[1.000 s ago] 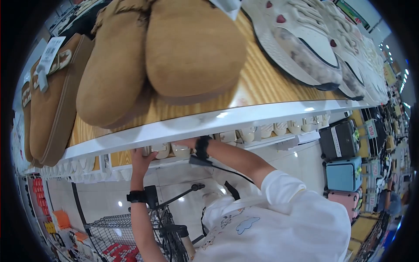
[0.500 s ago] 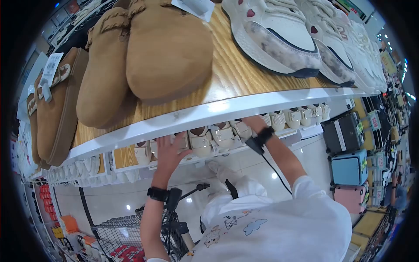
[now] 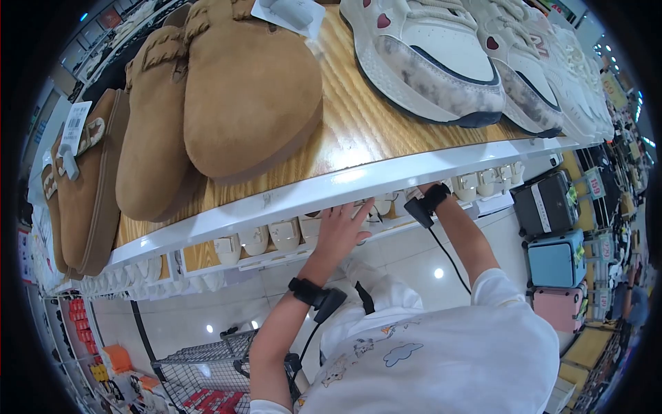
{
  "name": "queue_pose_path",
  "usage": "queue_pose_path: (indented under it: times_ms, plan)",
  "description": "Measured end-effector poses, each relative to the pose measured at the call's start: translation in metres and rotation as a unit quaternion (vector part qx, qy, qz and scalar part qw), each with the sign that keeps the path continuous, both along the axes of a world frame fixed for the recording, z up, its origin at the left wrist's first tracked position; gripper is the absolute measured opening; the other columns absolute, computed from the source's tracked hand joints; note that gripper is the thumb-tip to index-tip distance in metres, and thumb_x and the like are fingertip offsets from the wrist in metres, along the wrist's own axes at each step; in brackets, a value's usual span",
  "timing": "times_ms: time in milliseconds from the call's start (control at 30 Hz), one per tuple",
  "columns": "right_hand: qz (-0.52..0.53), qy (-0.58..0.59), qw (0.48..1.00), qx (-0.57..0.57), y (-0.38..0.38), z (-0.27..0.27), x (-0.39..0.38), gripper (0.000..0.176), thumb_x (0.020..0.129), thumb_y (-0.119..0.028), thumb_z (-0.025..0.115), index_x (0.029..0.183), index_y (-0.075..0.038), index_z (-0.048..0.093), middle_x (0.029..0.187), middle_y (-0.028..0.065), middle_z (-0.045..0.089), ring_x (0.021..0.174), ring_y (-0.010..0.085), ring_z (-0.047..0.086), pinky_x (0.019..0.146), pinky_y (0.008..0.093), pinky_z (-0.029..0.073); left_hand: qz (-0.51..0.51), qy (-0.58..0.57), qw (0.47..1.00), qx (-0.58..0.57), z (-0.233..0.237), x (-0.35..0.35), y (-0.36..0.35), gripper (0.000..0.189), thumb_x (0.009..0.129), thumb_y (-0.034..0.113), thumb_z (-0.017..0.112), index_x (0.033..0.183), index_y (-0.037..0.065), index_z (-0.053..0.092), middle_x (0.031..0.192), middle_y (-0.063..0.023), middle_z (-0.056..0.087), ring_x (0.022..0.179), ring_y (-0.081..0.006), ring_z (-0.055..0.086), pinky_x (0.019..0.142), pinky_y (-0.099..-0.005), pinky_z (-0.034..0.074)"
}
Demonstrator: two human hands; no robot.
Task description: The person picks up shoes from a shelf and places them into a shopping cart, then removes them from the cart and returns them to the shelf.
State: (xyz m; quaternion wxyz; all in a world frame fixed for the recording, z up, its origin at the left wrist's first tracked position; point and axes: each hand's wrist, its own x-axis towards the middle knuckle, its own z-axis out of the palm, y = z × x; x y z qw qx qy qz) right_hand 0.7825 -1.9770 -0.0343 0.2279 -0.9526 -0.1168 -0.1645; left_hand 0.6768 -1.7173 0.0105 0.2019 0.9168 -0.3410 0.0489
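Note:
My left hand (image 3: 339,231) is under the front edge of the upper shelf (image 3: 296,190), at the row of cream shoes (image 3: 284,234) on the lower shelf. Its fingers are spread, with the thumb apart, and it lies over the shoes near the middle of the row. Further right, my right hand (image 3: 429,188) reaches in below the same edge, beside more of the pale shoes (image 3: 466,185). The shelf edge hides its fingers, so what it touches cannot be made out. Both wrists carry black strapped devices.
Brown suede clogs (image 3: 252,96) and white sneakers (image 3: 441,76) stand on the upper shelf, close to the camera. A wire shopping cart (image 3: 207,366) is at lower left. Suitcases (image 3: 556,262) are lined up on the right.
My left hand has moved right along the shoe row, uncovering shoes on the left. The right hand has shifted slightly right and now shows less below the shelf edge.

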Motion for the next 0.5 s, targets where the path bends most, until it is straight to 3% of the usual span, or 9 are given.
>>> queue_pose_path:
  times_ms: [167,200,300,400,500]
  plan:
    - [-0.031,-0.025,0.999,0.0,0.004,-0.003,-0.033,0.025,0.076,-0.017,0.06,0.097,-0.004,0.064,0.098,0.0168,0.063,0.097,0.0362,0.056,0.084,0.0463,0.042,0.027,0.041,0.998,0.029,-0.023,0.018,-0.034,0.083,0.063,0.031,0.078,0.135,0.013,0.04,0.135,-0.0144,0.036,0.128,-0.0313,0.032,0.105,-0.051,0.021]
    - [-0.059,0.005,0.997,-0.051,0.009,0.004,-0.045,0.025,0.074,-0.015,0.061,0.096,-0.004,0.064,0.095,0.0178,0.063,0.094,0.0365,0.057,0.086,0.0468,0.041,0.023,0.039,0.999,0.029,-0.026,0.02,-0.039,0.083,0.063,0.031,0.078,0.135,0.013,0.04,0.135,-0.0144,0.036,0.128,-0.0313,0.032,0.105,-0.051,0.021]
    - [-0.069,0.006,0.998,0.003,0.015,0.0,-0.074,0.027,0.072,-0.011,0.062,0.098,-0.004,0.063,0.099,0.0167,0.061,0.097,0.0353,0.055,0.089,0.047,0.039,0.025,0.038,0.998,0.034,-0.033,0.021,-0.046,0.086,0.064,0.032,0.077,0.137,0.011,0.036,0.134,-0.0146,0.038,0.128,-0.0317,0.031,0.106,-0.0505,0.02]
    - [-0.064,0.028,0.998,0.002,0.029,0.013,-0.096,0.031,0.072,-0.007,0.062,0.103,-0.005,0.059,0.105,0.0154,0.057,0.103,0.0344,0.051,0.091,0.0478,0.037,0.029,0.041,0.999,0.007,-0.037,0.023,-0.047,0.089,0.064,0.032,0.077,0.138,0.011,0.033,0.135,-0.0149,0.037,0.129,-0.0329,0.031,0.106,-0.0506,0.02]
    - [-0.053,-0.035,0.998,-0.027,0.037,0.013,-0.097,0.037,0.073,-0.007,0.061,0.109,-0.007,0.056,0.111,0.0144,0.052,0.11,0.0343,0.046,0.093,0.0468,0.037,0.047,0.054,0.997,-0.011,-0.035,0.024,-0.046,0.092,0.064,0.032,0.078,0.14,0.011,0.03,0.136,-0.0148,0.036,0.129,-0.034,0.03,0.107,-0.051,0.019]
